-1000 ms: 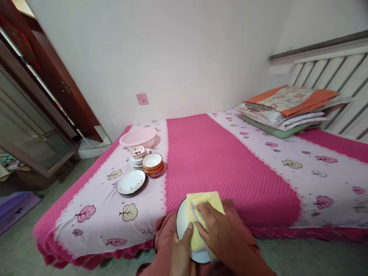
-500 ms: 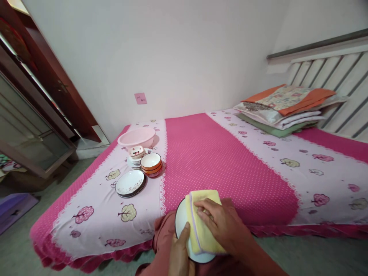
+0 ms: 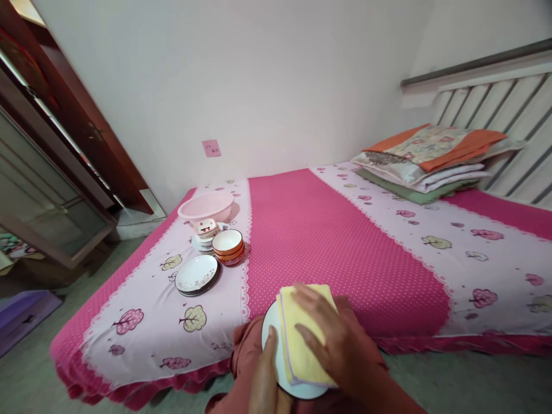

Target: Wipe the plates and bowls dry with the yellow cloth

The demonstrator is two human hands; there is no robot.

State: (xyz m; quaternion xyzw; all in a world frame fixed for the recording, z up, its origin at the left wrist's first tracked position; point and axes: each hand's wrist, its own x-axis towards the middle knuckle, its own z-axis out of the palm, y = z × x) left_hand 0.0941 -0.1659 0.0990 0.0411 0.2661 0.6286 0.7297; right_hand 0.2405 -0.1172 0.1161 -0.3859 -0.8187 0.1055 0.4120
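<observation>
Plate (image 3: 273,351) is over the lap (image 3: 237,374) by the bed (image 3: 297,230), left hand (image 3: 264,374) closed around its rim, right hand (image 3: 330,333) spread open against a folded yellow cloth (image 3: 304,359) that blocks most of the plate's face. Off left on the bed there's a traffic jam: plate stack (image 3: 197,273), orange bowls (image 3: 228,246) just beside it, pink basin (image 3: 207,206) behind, folded bedding (image 3: 433,152) way over right.

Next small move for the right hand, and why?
I'd slide the folded yellow cloth toward the plate's left edge. The right hand already lies over the cloth with its fingers extended, a strip at the left of the white plate is uncovered, and the left hand holds that side, thumb on the face, which should steady it.
</observation>
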